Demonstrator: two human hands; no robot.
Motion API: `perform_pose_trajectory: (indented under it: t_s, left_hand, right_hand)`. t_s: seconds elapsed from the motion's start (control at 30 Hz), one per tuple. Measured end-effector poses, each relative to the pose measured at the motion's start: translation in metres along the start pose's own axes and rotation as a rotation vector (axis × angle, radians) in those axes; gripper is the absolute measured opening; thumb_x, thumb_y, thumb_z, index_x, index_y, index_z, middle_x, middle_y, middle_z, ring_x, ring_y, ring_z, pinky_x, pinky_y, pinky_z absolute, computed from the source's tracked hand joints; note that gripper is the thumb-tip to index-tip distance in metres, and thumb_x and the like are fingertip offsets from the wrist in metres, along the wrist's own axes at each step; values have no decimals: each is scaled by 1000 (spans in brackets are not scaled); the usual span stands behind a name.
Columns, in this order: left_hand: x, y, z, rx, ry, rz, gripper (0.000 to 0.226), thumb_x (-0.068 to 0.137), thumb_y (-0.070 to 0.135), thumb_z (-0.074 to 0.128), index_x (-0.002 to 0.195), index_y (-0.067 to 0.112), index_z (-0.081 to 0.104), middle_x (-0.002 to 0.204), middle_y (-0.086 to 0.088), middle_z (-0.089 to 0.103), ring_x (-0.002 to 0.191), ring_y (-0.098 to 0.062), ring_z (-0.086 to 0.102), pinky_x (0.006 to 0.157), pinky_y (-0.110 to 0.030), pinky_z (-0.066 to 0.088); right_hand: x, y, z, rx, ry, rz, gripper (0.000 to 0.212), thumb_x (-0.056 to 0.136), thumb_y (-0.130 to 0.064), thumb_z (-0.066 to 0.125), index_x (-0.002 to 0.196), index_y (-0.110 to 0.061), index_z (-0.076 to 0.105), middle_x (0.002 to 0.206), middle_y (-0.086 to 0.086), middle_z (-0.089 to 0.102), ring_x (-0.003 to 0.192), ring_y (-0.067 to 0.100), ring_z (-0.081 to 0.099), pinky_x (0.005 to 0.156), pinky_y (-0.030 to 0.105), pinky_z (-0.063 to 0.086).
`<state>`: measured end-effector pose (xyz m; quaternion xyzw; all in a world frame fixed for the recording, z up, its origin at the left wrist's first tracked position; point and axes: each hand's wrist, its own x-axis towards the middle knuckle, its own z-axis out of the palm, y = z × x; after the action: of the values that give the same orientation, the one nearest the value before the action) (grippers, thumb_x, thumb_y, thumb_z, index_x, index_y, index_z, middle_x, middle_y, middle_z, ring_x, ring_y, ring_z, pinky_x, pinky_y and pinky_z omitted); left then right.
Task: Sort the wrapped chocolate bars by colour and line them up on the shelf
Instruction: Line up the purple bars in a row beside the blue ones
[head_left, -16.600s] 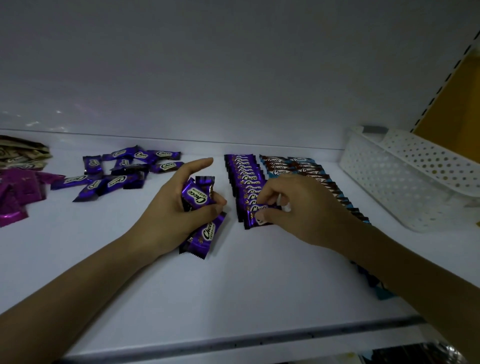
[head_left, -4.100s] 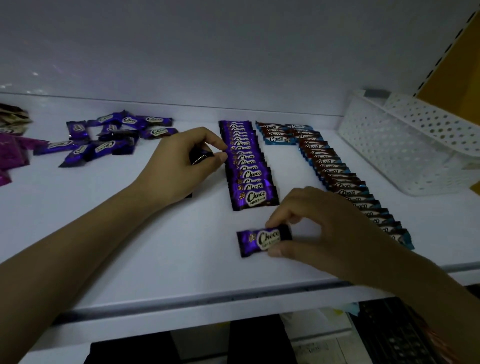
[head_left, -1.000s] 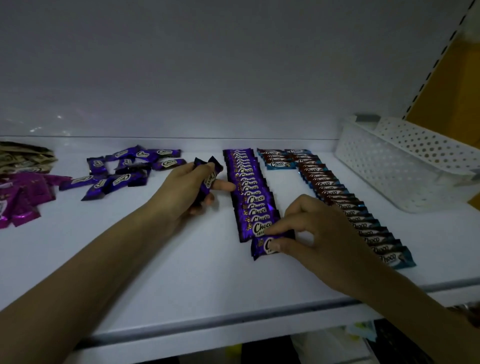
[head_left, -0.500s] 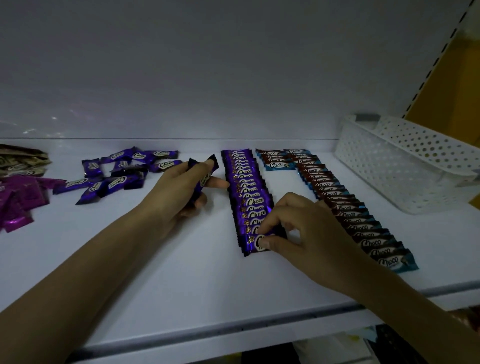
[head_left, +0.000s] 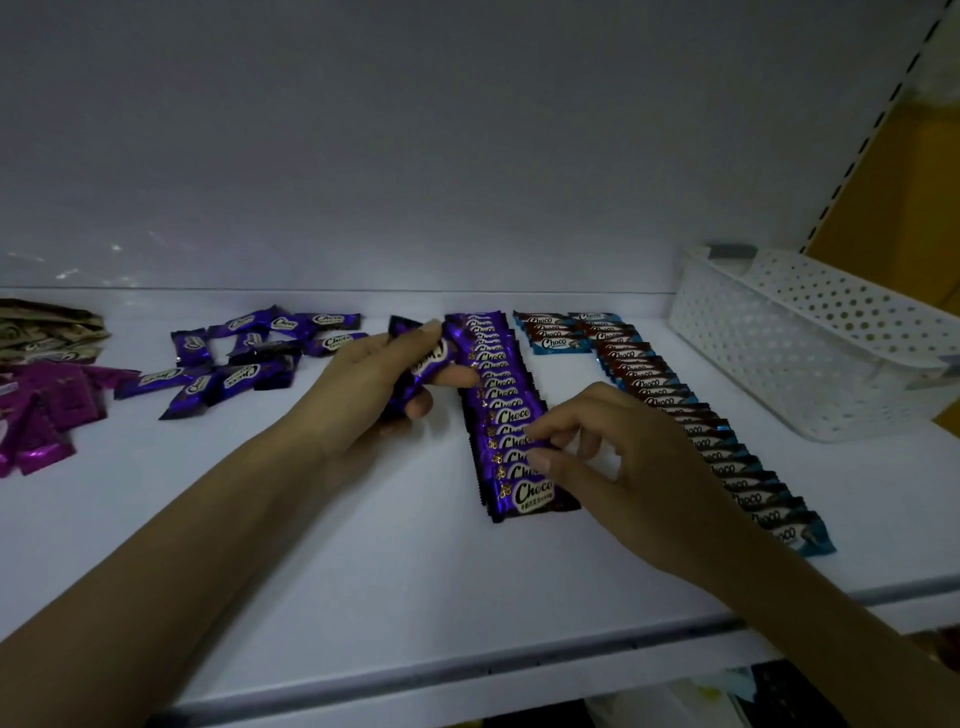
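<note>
A row of purple chocolate bars (head_left: 497, 385) runs front to back across the white shelf (head_left: 363, 551); its front bar (head_left: 531, 494) lies flat. To the right of it lies a longer row of brown-and-blue bars (head_left: 670, 389). My left hand (head_left: 358, 389) grips a few purple bars (head_left: 432, 358) just left of the purple row. My right hand (head_left: 613, 467) hovers over the front end of that row, fingers loosely curled and holding nothing. Loose purple bars (head_left: 244, 364) lie in a pile at the left.
Magenta wrappers (head_left: 47, 415) and gold-brown wrappers (head_left: 47, 332) sit at the far left. A white perforated basket (head_left: 810, 353) stands at the right. The shelf's front edge (head_left: 467, 670) runs below my arms, with a lower shelf beneath.
My right hand pushed the last purple bar against the row's front end, let go and lifted a little. My left hand, with its bars, moved closer to the row.
</note>
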<state>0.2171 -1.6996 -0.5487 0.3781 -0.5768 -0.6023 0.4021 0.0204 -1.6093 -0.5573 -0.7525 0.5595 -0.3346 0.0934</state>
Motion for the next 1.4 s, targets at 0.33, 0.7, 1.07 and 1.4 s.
perform_pose_trajectory:
  t_s: [0.33,0.7,1.07,1.4]
  left_hand:
    - [-14,0,14,100,-286,192,29,80,42,50,55,31,62,48,8,54,37,-3,36,39,-13,29]
    - [-12,-6,14,95,-331,217,33,90,43,53,76,14,58,63,-2,64,39,-4,38,40,-12,30]
    - [5,-18,9,48,80,157,25,101,10,41,97,22,63,76,8,65,63,-5,65,52,-19,51]
    - [3,-18,7,239,163,452,5,93,11,57,97,11,58,91,10,74,94,-11,67,78,-19,52]
  right_hand:
    - [20,-23,-4,596,-51,163,9,84,-11,66,80,-19,65,73,5,70,62,11,65,59,18,52]
    - [19,-26,-3,761,-32,161,18,79,-12,70,73,-29,70,77,-2,74,71,11,70,61,17,53]
    - [-4,-5,-26,215,-263,11,18,76,-20,76,86,-34,69,76,-12,68,68,0,61,65,9,46]
    - [-12,-1,-18,-191,-279,-102,29,78,-47,56,96,-34,75,89,-16,66,85,-3,47,81,17,25]
